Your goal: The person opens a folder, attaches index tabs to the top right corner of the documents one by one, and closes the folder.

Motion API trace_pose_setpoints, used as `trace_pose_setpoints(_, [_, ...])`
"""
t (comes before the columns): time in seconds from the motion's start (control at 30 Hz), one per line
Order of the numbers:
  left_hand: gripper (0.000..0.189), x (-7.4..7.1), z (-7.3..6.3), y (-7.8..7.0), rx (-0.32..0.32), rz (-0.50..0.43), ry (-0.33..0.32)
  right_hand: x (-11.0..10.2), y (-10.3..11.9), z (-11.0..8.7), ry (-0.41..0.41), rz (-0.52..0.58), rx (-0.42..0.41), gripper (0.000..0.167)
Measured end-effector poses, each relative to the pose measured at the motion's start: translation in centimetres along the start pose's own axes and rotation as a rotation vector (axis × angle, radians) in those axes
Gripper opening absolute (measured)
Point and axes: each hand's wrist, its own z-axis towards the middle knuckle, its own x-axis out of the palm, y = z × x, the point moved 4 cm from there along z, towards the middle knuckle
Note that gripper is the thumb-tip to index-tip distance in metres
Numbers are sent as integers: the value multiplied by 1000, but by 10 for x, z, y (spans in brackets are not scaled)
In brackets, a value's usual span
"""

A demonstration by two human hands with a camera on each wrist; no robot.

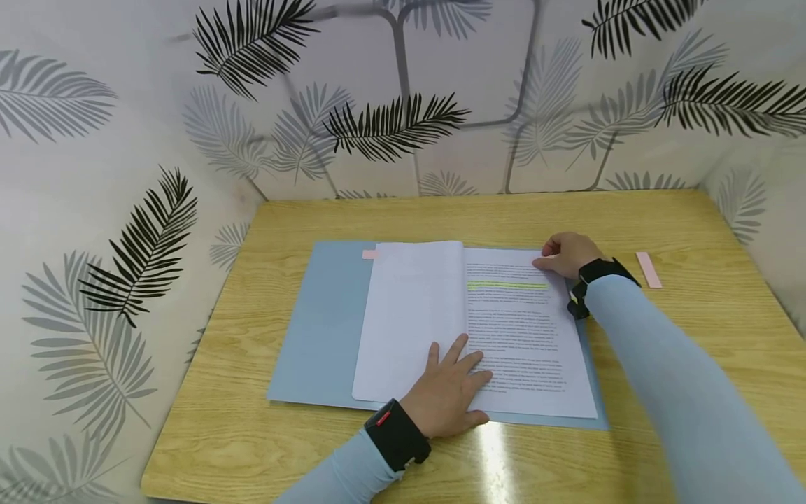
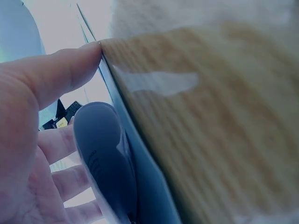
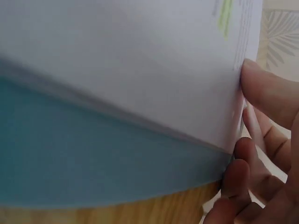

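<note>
A blue folder (image 1: 324,315) lies spread on the table with a stack of white pages in it. Its left page (image 1: 409,315) is blank; the right printed page (image 1: 519,336) carries a yellow highlighted band. My right hand (image 1: 569,255) pinches the printed page at its top right corner. In the right wrist view the thumb (image 3: 266,91) lies on the page's face, other fingers behind its edge. Fingers spread, my left hand (image 1: 443,392) rests on the pages' lower part near the fold. A rounded grey form (image 2: 105,154) beside it in the left wrist view is unclear.
A pink paper strip (image 1: 648,270) lies on the wooden table (image 1: 699,336) right of the folder. A small pink tab (image 1: 369,255) shows at the left pages' top edge. Leaf-patterned covering (image 1: 466,161) stands behind and beside the table.
</note>
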Motion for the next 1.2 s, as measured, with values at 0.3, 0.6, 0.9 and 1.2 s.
trace_pose_setpoints(0.3, [63, -3, 2, 0, -12, -14, 10, -5, -4, -1, 17, 27, -81, 32])
trace_pose_setpoints(0.6, [63, -1, 2, 0, -18, -23, 16, -1, -3, -4, 25, 73, 47, 44])
trace_pose_setpoints(0.9, [63, 0, 3, -1, -9, -36, 4, 6, -4, 8, 23, -2, 68, 50])
trace_pose_setpoints(1.2, [63, 0, 3, -1, -11, -29, -6, 5, -9, 10, 106, 38, 48, 61])
